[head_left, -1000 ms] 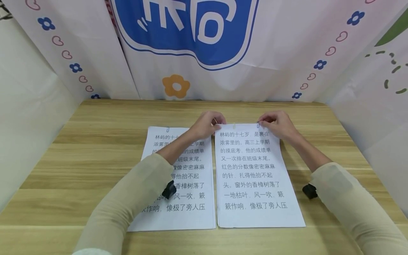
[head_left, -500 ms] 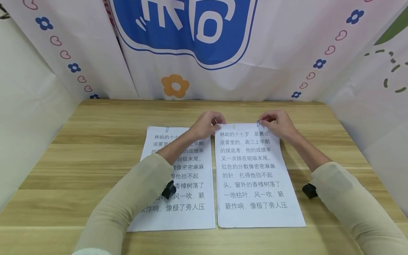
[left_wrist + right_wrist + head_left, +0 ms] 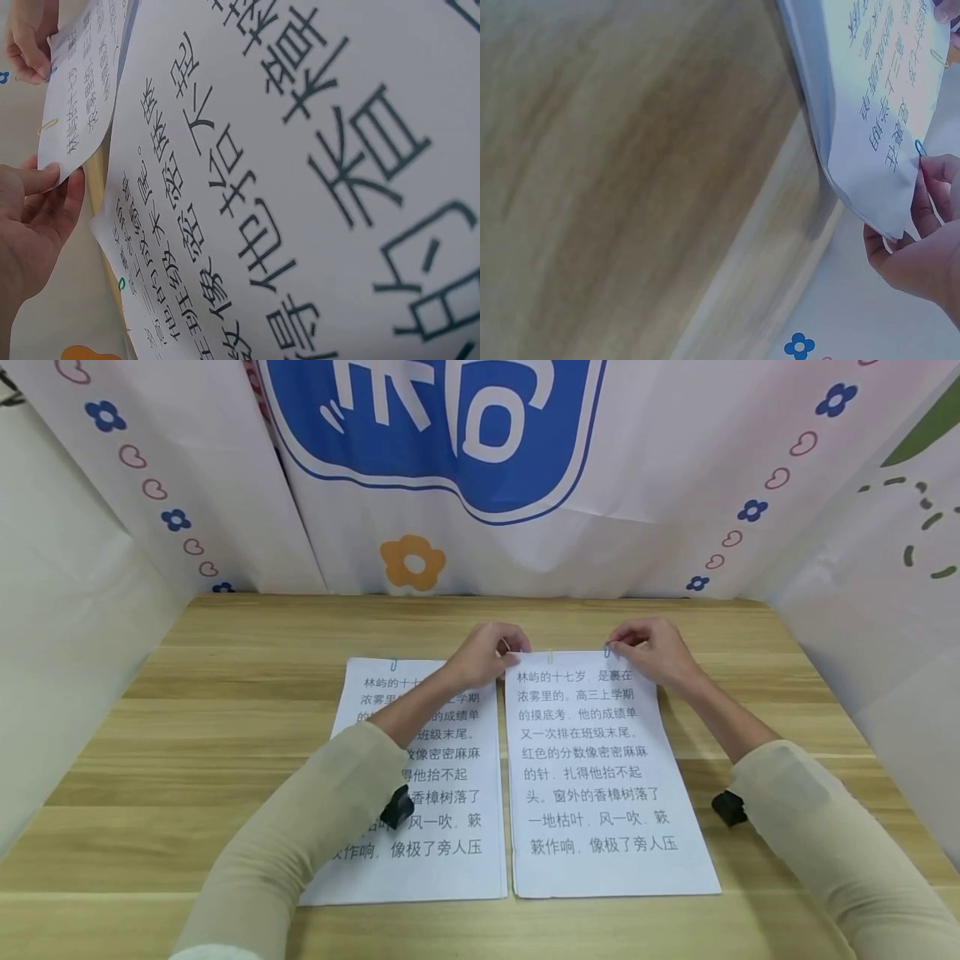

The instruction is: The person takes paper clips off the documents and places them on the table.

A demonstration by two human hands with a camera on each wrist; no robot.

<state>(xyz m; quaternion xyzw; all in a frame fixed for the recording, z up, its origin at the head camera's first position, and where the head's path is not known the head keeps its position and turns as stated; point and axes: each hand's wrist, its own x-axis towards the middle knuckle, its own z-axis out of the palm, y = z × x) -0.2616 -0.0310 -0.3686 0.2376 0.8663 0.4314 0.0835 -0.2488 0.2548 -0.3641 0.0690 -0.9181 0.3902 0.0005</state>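
Note:
The right-hand stack of printed paper (image 3: 592,877) has its top edge lifted slightly between my hands. My left hand (image 3: 486,653) pinches its top left corner, thumb over the sheet and fingers beneath. My right hand (image 3: 654,652) pinches a blue paper clip (image 3: 920,148) at the top edge near the right corner, its other fingers behind the sheets. A yellow paper clip (image 3: 551,657) sits on that edge between the hands. Left of it lies a second stack of printed paper (image 3: 420,881), partly under my left forearm, with a bluish paper clip (image 3: 393,665) on its top edge.
In the left wrist view a green clip (image 3: 122,284) shows on the left stack's edge. The wooden table (image 3: 187,735) runs back to a white printed cloth (image 3: 637,543). White cloth sides stand to the left and right.

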